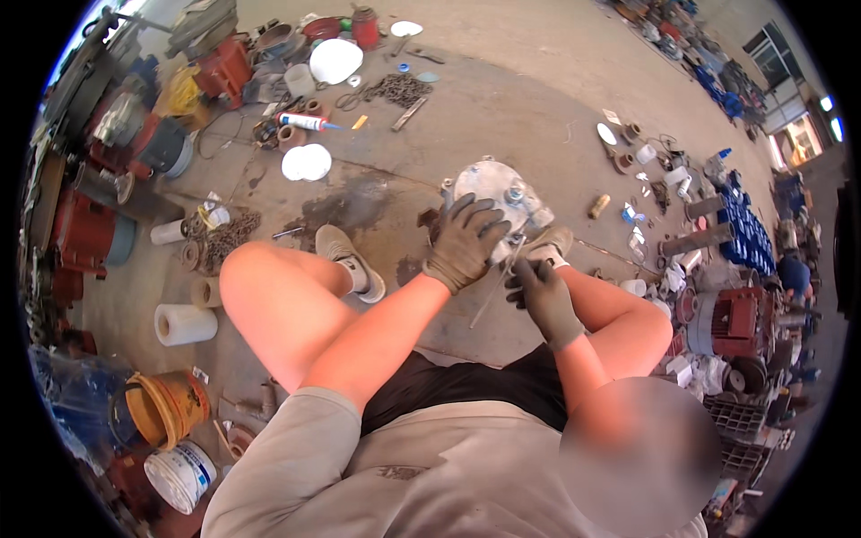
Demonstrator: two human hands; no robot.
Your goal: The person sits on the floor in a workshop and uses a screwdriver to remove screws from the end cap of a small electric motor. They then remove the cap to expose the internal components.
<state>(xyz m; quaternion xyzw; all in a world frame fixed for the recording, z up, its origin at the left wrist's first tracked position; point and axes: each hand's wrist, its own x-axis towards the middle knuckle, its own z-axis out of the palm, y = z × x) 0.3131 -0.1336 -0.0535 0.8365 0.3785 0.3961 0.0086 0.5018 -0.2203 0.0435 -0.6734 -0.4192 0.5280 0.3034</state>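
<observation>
A round pale metal housing (485, 181), with bolts and raised bosses on its face, stands on the floor between my feet. My left hand (466, 242), in a dark grey-brown work glove, lies on the near left part of the housing with its fingers stretched out. Beside the housing's near right edge, my gloved right hand (544, 300) is closed. A thin metal rod (485, 306) slants down to the left from its fingertips; the grip itself is partly hidden. Under the housing's left side shows a rusty brown part (430, 221).
Left of me lie a white roll (186, 324), an orange-yellow bucket (170, 408) and a white bucket (181, 475). Ahead are a sealant cartridge (303, 121), a chain (401, 88) and white discs (307, 162). A red motor (737, 321) and blue parts (746, 229) crowd the right.
</observation>
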